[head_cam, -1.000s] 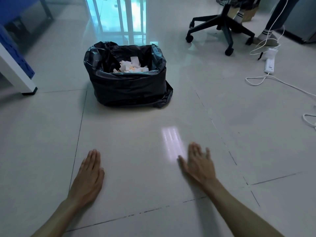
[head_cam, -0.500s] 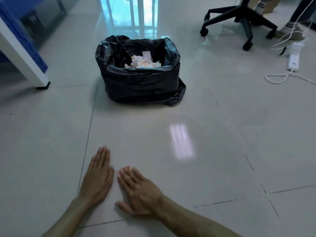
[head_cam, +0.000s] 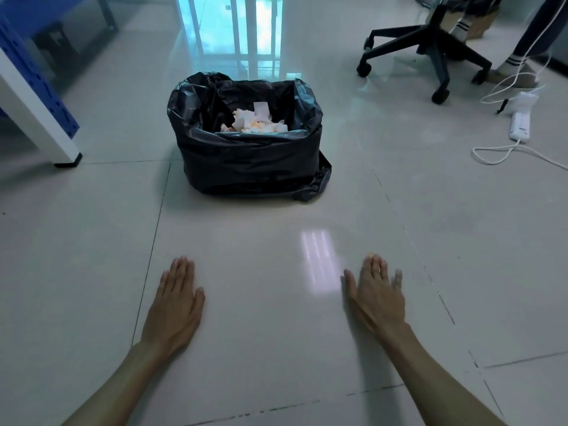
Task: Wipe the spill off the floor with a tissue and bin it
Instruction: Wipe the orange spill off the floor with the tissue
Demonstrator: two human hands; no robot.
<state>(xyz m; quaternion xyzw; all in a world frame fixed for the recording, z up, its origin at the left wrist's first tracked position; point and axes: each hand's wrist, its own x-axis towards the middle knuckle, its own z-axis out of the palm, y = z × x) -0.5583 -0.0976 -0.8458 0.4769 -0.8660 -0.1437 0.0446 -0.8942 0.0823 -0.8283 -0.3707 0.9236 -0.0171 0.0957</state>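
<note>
A bin lined with a black plastic bag [head_cam: 246, 161] stands on the pale tiled floor [head_cam: 261, 318] ahead of me. Crumpled white and orange-stained tissues [head_cam: 256, 123] lie inside it. My left hand [head_cam: 176, 305] rests flat on the floor, palm down, fingers together, holding nothing. My right hand [head_cam: 376, 295] lies flat on the floor to the right, fingers slightly spread, holding nothing. The tile between my hands shows only a bright reflection; I see no spill or loose tissue there.
A white and blue table leg [head_cam: 40, 118] stands at the left. An office chair base [head_cam: 430, 53] with a seated person's feet [head_cam: 513, 69] is at the back right. A white power strip [head_cam: 520, 124] and cables lie on the floor at the right.
My right hand swept left beside my left hand half a second ago, then moved back out to the right. The left hand has stayed flat on the floor.
</note>
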